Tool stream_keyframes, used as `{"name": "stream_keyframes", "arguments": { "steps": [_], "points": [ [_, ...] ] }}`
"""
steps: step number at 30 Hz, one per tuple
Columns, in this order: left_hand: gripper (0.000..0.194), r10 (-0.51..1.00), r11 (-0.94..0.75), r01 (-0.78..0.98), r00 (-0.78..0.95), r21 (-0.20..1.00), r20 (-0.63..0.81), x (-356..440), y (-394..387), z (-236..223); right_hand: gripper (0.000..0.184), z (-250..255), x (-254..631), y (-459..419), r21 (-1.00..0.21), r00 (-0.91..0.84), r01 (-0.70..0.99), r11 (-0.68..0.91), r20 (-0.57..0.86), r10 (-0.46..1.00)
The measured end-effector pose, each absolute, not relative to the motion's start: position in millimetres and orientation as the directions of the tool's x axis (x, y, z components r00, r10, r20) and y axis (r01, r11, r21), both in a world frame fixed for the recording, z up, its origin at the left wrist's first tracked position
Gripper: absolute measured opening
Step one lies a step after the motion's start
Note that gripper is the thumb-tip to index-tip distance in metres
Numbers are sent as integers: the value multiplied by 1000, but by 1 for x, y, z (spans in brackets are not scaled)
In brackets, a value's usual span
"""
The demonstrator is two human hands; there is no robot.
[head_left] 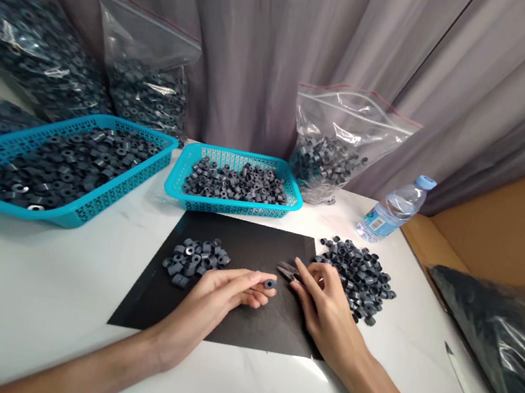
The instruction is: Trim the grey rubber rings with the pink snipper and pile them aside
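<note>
- Step in hand, as I read it: one grey ring (269, 284) held up over the black mat (243, 332), w/ a small metal tool (286, 271) brought close for close-up work on it.
- My left hand (226, 288) is pinched on the ring, thumb & fingertips, above the mat's middle. My right hand (326, 296) is closed round the tool, over the mat's right part. Hands are apart, small gap btw.
- Tool tips are just beside the ring; no contact that I can see. Snips or tweezers, can't tell which.
- Next move, IMO, calls for a steady left pinch & tool tips lined up w/ the ring; too hard a squeeze could make it slip.
- Ring's look: dark grey, short tube shape, round hole thru the middle, its end turned my way. Matte, prob. plastic or rubber. Too small to check for burrs etc.
- Similar pcs: left pile (195, 260) on the mat's left part, some w/ pale shiny ends; right pile (360, 278) on the desk (47, 294) by the mat's right edge, those more open & thin-walled, AFAICT.
- Small blue tray (233, 206) of more pcs sits just behind the mat.
</note>
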State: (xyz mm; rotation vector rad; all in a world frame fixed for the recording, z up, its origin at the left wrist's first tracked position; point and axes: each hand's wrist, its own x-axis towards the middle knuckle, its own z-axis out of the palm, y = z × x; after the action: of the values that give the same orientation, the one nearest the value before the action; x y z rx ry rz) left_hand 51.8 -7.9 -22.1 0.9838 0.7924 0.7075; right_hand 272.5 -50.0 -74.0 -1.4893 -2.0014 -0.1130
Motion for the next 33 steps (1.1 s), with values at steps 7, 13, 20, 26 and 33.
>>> {"name": "stream_keyframes", "arguments": {
  "steps": [7,13,20,26,33],
  "points": [
    [27,824,346,-98,506,933,-253,50,-9,-20,41,-71,270,-49,-247,-173,905,346,529,831],
    [30,829,355,-114,497,928,-257,52,-8,-18,34,-70,269,-49,-256,-163,909,330,512,844],
    [29,836,328,-135,503,935,-221,52,-9,-18,33,-51,250,-62,-523,-72,730,441,582,810],
    [27,826,279,-160,543,947,-152,49,-11,-24,26,-40,224,-70,-850,41,429,305,356,934],
    [28,852,136,-121,521,983,-54,50,-8,-27,24,-41,227,-64,-879,166,340,334,406,899]
  ]
}}
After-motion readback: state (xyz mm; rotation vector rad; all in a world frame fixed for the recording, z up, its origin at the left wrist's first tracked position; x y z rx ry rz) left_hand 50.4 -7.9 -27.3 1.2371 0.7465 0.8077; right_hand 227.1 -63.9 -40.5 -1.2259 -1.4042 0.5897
